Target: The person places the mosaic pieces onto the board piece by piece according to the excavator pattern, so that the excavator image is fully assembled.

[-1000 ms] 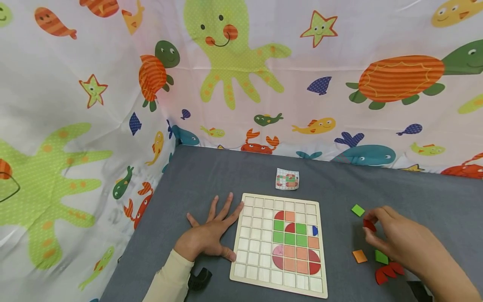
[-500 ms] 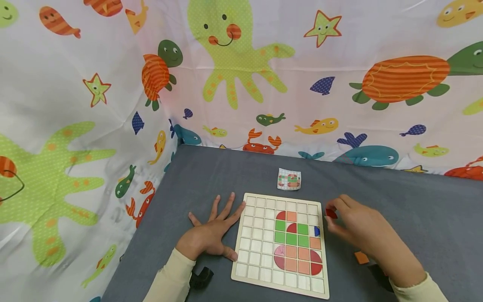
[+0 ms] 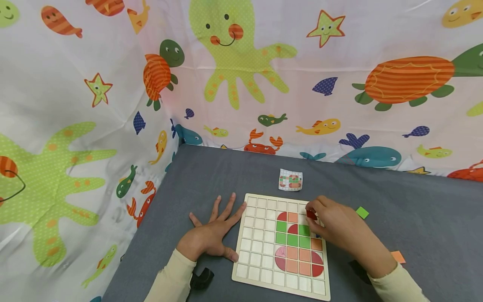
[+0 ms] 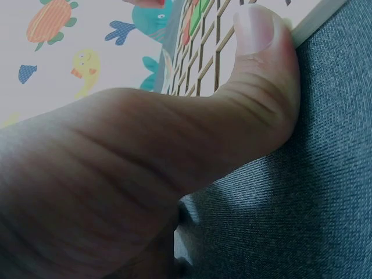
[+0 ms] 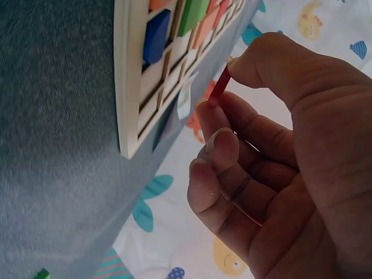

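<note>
A wooden grid board point(image 3: 260, 272) lies on the grey cloth with red, pink, orange, green and blue tiles set in its right half. My right hand point(image 3: 337, 222) pinches a red tile point(image 3: 311, 214) between thumb and fingertips above the board's upper right cells. In the right wrist view the red tile point(image 5: 220, 87) is seen edge-on, and a blue half-round tile point(image 5: 157, 36) sits in a cell near the board's edge. My left hand point(image 3: 207, 235) lies with fingers spread at the board's left side. Its thumb point(image 4: 256, 35) rests on the board's rim in the left wrist view.
A small printed card point(image 3: 290, 180) with a coloured grid pattern lies behind the board. To the right are a loose green square tile point(image 3: 362, 212) and an orange tile point(image 3: 398, 257), partly covered by the right forearm. A sea-animal patterned cloth point(image 3: 234, 117) hangs behind and at left.
My right hand has carried the red tile leftward from the loose tiles to over the board's upper right. The left hand stays in place at the board's edge.
</note>
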Motion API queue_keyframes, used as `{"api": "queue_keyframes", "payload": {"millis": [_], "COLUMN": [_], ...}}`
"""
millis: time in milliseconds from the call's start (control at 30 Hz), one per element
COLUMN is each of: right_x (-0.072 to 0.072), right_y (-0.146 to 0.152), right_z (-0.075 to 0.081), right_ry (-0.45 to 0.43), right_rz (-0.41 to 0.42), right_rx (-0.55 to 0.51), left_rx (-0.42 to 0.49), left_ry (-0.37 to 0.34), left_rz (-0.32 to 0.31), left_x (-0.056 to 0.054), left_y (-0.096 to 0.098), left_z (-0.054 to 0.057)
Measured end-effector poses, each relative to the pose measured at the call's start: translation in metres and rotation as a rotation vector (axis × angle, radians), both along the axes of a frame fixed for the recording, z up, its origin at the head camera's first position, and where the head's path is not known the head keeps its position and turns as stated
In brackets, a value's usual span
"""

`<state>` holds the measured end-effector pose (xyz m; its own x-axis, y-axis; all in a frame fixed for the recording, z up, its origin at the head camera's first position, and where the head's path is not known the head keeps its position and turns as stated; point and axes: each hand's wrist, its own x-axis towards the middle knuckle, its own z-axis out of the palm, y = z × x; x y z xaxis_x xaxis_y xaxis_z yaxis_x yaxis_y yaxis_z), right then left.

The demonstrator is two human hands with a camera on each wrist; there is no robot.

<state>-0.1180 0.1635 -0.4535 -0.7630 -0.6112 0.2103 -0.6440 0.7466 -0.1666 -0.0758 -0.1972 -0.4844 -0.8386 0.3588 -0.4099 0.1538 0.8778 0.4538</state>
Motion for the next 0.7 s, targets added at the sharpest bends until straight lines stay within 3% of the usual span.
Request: {"api": "queue_keyframes", "payload": {"millis": [200,500,700], "right_x": [-0.004,-0.007,-0.008], "right_y": [-0.007,-0.013,-0.015], "right_z": [-0.008,-0.015,-0.015], "right_ry": [-0.003,-0.036,-0.069], "right_rz": [0.023,0.02,0.011], "right_rx": [0.025,0.042,0.043], "left_rx": [-0.006,-0.016,-0.023], "left_ry": [0.019,0.005,0.007], "left_rz": [-0.007,0.001,0.005], "left_x": [-0.001,-0.002,-0.003], "left_y": [-0.004,-0.001,-0.002], "left_z": [-0.013,-0.007,-0.012]}}
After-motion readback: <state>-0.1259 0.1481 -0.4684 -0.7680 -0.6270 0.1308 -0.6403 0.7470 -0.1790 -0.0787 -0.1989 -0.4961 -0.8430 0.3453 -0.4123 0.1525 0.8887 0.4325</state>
